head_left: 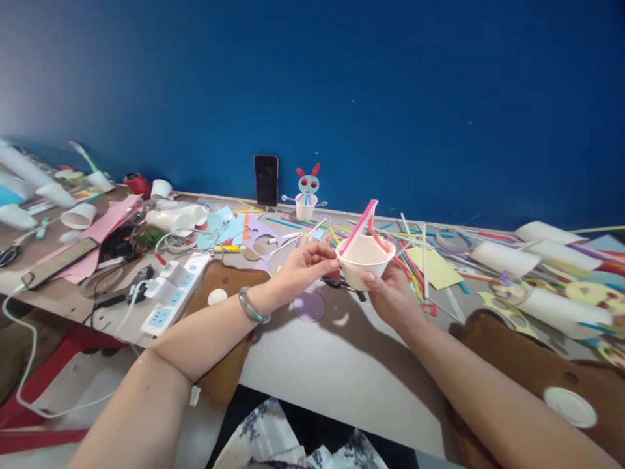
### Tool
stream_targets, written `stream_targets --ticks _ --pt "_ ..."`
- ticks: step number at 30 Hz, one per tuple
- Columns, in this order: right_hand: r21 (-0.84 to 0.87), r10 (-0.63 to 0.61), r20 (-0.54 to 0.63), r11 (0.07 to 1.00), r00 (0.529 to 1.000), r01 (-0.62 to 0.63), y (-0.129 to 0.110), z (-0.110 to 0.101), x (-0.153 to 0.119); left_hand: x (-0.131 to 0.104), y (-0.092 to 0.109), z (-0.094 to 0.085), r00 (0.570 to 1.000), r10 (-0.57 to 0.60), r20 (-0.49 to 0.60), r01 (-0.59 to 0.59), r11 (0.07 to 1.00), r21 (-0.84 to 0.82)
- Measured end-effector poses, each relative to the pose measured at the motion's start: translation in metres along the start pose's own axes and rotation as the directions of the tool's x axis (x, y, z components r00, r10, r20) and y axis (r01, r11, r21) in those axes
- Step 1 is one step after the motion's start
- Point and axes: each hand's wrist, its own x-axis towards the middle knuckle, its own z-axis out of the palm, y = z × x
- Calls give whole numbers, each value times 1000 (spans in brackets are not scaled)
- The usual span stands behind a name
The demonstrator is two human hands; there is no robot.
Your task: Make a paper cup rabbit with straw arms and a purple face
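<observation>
A white paper bowl [365,264] is held over the table between my two hands. Pink and red strips [360,229] stand up from it, meeting in a peak above the rim. My right hand [393,296] grips the bowl's lower right side, thumb on the front. At the left rim, my left hand [312,267] has its thumb and fingers pressed together, touching the bowl's edge. Below the hands lie a purple paper circle [309,306] and dark-handled scissors [360,295], partly hidden by the bowl.
A paper-cup figure [305,207] with red ears and a phone [266,180] stand by the blue wall. A power strip [176,296] with cables lies left. Coloured straws, paper scraps and white cups [505,258] spread right. Brown mats [222,365] lie at both sides.
</observation>
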Motion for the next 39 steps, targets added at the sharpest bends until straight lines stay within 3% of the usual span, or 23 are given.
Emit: stream_targets --ticks 8,13,16,18,20,22,25,27,30,33,39 --pt "157 87 45 983 995 -93 11 -6 2 3 -7 -4 994 106 5 -107 993 51" --pt "49 72 83 996 994 -76 10 -1 -2 4 -17 -1 981 135 138 -161 966 204" --pt "-19 45 148 999 988 -43 2 -5 2 4 -16 -2 979 139 145 -179 933 312" --pt "-16 11 197 1000 980 -8 -5 -11 7 4 -11 -3 968 204 148 -243 909 339" --pt "13 -50 183 999 982 49 -12 -17 11 5 -5 -5 940 307 150 -342 840 422" --pt "-11 -146 89 989 985 147 -20 -21 11 6 -2 -7 908 389 156 -407 732 547" --pt "-283 -321 -25 911 947 301 -34 -19 3 5 -5 -8 875 452 174 -437 580 687" --pt "-490 -391 5 801 920 343 -42 -13 -4 2 -11 -6 856 469 216 -455 487 746" --pt "-624 -404 71 695 912 357 -48 -1 -14 -6 -20 0 841 450 300 -489 393 779" --pt "-648 -382 98 676 919 350 -49 8 -19 -14 -24 7 849 417 324 -495 415 763" --pt "-686 -395 111 633 912 358 -55 12 -22 -17 -22 11 897 358 261 -424 524 739"
